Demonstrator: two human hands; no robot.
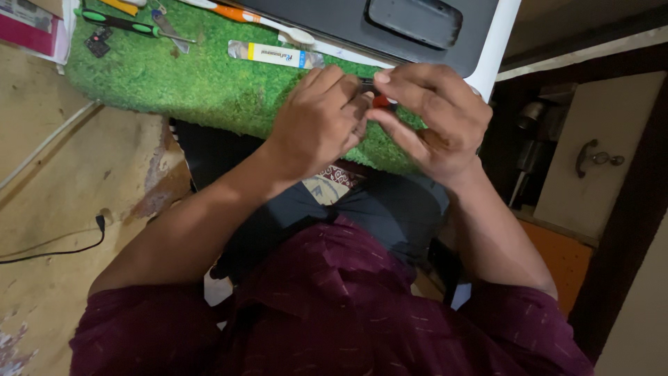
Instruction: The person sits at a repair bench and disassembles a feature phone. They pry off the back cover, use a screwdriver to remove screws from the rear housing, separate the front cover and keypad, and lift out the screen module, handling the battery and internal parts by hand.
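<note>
Both hands are meeting over the near edge of the green mat on the bench — the left hand curled nearly closed, the right hand pinching with its fingertips. Between them is showing only a sliver of a small red-and-black object; fingers are hiding the rest, so its shape is hard to make out.

mat: green (shaggy) | shirt: maroon, pale flecks | screwdriver: green-black handle

A glue tube and green-handled screwdriver lie on the green mat.
</note>
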